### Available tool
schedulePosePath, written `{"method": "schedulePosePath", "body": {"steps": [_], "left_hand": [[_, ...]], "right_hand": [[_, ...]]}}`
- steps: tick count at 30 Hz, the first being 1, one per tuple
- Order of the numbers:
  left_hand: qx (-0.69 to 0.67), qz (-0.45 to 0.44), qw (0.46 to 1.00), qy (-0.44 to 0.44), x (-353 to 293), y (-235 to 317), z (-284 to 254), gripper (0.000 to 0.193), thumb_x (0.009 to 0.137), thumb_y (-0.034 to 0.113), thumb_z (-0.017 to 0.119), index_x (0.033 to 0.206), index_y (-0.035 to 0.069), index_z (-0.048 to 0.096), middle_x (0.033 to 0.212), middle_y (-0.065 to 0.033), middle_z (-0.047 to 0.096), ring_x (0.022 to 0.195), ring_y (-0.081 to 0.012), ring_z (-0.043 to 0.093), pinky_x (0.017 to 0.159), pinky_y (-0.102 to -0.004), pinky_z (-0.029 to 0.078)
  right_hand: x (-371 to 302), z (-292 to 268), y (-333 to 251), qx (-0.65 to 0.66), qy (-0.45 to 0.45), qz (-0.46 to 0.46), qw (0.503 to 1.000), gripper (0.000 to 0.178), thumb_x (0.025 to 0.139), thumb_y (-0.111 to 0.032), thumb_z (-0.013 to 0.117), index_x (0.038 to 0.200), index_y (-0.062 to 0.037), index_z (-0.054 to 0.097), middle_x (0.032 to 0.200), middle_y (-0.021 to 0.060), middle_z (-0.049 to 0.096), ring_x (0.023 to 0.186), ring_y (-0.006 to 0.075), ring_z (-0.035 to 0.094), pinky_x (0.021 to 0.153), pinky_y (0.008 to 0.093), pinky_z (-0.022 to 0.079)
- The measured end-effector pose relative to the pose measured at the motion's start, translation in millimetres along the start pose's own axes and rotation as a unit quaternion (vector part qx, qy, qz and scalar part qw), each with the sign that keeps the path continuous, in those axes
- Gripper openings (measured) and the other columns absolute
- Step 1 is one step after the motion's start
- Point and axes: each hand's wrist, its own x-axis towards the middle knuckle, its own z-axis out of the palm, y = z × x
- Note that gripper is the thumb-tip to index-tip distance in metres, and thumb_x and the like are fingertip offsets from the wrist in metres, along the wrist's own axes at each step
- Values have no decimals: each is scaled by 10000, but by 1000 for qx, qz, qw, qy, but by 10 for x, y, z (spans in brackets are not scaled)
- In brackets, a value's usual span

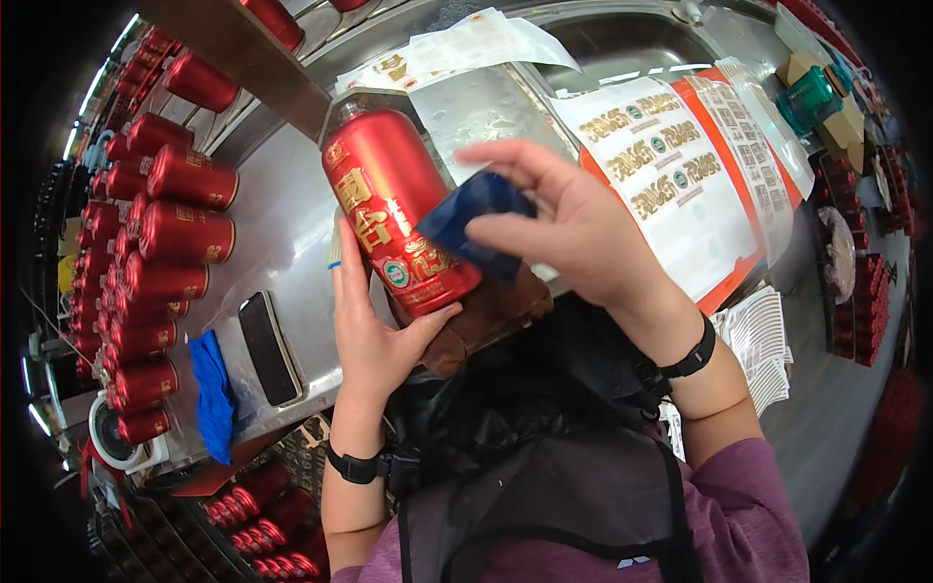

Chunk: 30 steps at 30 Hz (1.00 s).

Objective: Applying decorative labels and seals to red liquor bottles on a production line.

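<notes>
A red bottle (384, 180) with gold lettering and a small green-and-white round emblem lies tilted in front of me, its neck end pointing away. My left hand (374, 335) is closed around its lower end, thumb at the base and fingers along the left side. In my right hand (573, 219) is a dark blue flat piece (465, 222), pinched with the thumb and partly blurred; it overlaps the bottle's right side near the printing. Whether it is cloth or a stiff pad I cannot make out. A brown block (501, 325) sits beneath the bottle's near end.
Several red bottles (191, 231) crowd the left side. A phone (270, 348) and a bright blue cloth (212, 394) lie on the metal table (267, 204). Gold-printed sticker sheets (661, 175) rest at right, before a sink (622, 44). A brown post (233, 58) slants in at upper left.
</notes>
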Motion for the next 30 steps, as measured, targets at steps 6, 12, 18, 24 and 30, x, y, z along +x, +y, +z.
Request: {"method": "schedulePosePath", "body": {"steps": [6,12,18,24,30], "left_hand": [[-192,-62,979,-32,32,15,-39,1237,654,177,917,1571,-20,111,1493,-223,393,1333,-312,475,1098,-413,411],[-308,-127,943,20,241,238,41,913,869,28,736,1541,-87,130,1461,-195,428,1283,-234,507,1064,-354,436],[-292,-143,945,23,314,335,51,875,890,48,723,1538,-87,150,1382,-178,495,1198,-218,566,1006,-338,479],[-288,-142,946,34,289,289,84,848,911,63,702,1539,-85,152,1392,-188,486,1207,-218,558,1013,-334,469],[-273,-131,953,33,265,251,71,813,942,81,675,1547,-72,153,1448,-191,447,1283,-220,497,1082,-345,401]], "right_hand": [[111,-80,50,-33,60,127,989,299,1023,-288,565,1078,-13,669,871,12,672,763,63,608,690,203,487],[156,-91,298,-133,-23,107,985,510,911,-256,742,1291,27,551,764,-22,617,695,30,560,625,205,448],[193,-32,316,-133,-41,104,985,618,858,-228,800,1350,30,529,731,-39,596,670,16,520,592,198,400],[174,-27,310,-145,-29,109,983,604,864,-240,791,1342,29,538,703,-49,568,652,13,501,578,198,388],[208,-48,359,-108,-22,107,988,559,878,-257,778,1310,31,569,699,-55,561,639,14,492,570,195,380]]}}
